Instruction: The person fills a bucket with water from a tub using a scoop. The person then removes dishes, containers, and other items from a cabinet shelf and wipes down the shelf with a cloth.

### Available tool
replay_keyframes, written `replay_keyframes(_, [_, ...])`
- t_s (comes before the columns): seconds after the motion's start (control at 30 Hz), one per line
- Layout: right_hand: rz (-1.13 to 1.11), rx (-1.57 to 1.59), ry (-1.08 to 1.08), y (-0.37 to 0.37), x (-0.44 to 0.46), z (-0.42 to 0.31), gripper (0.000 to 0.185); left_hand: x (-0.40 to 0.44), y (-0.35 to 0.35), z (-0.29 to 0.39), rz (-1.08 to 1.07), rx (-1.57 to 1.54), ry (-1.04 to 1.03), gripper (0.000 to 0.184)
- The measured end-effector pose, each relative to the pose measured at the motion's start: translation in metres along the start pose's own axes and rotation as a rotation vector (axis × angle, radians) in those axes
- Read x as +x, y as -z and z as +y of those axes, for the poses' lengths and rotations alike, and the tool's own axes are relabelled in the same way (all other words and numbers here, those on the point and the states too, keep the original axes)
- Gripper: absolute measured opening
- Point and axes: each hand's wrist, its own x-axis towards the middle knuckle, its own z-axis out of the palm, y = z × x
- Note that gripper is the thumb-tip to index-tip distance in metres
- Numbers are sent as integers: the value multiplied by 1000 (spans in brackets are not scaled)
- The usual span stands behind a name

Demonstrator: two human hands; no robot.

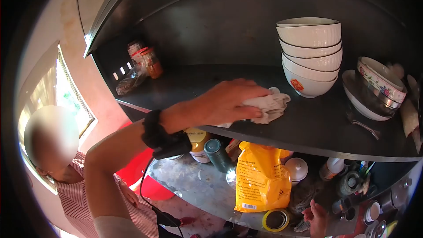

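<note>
- Evidently, the pale crumpled cloth point(274, 105) rests on the dark shelf point(304, 134), just left of the stack of white bowls point(309, 35).
- The left hand point(220, 101), also left of the stack, has its fingers bent over the cloth, pinching its near edge against the thumb.
- The right hand point(315, 219) shows low in view, well below the stack; I cannot tell how its fingers are set.
- The cloth should handle as light, limp and unbreakable; its bunched middle likely gives the surest hold, loose corners a floppier one.
</note>
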Motion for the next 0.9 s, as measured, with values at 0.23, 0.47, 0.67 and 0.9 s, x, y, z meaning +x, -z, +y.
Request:
replay_keyframes(0.23, [133,-117,55,19,-10,-3,25,-67,50,-103,-69,625,367,37])
replay_keyframes(0.47, [145,48,57,35,-11,-2,29,-19,38,-138,-69,481,597,45])
replay_keyframes(0.67, [118,-213,108,34,-14,-16,22,54,33,-64,-143,25,612,44])
replay_keyframes(0.9, [-185,-101,842,46,-41,-114,23,37,93,-30,258,-108,313,33])
